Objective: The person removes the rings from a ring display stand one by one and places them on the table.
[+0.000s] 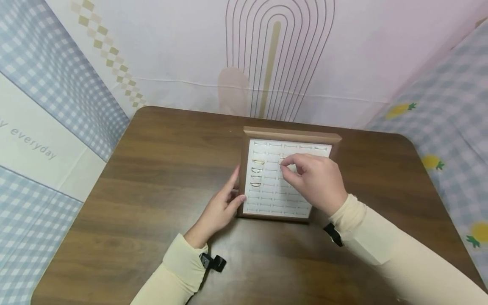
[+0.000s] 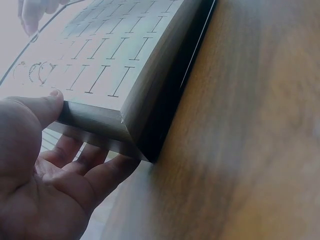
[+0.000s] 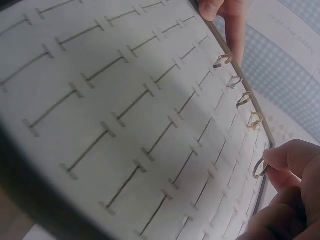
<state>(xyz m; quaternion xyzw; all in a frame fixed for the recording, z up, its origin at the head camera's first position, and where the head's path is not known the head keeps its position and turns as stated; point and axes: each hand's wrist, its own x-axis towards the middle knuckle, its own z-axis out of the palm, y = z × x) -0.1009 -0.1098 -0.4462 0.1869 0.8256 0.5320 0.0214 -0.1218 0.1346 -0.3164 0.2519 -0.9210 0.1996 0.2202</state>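
Right hand (image 1: pixel 315 177) pinches a ring (image 3: pixel 255 168) at the box's (image 1: pixel 293 134) slotted white pad (image 1: pixel 274 199). Left hand (image 1: pixel 218 208) grips box's left side. Box on counter (image 1: pixel 152 182), four other rings (image 1: pixel 258 162) in left column.

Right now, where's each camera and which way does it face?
Head: on the head, facing forward and down at the ring display tray and table; left hand, right hand and sleeves show.
Left wrist: on that wrist, facing the tray's corner; left hand close, right hand's fingers upper left.
Right wrist: on that wrist, facing across the slotted panel; right hand pinches a ring, left hand at top.
Shared: both wrist views show tray, rings and both hands.
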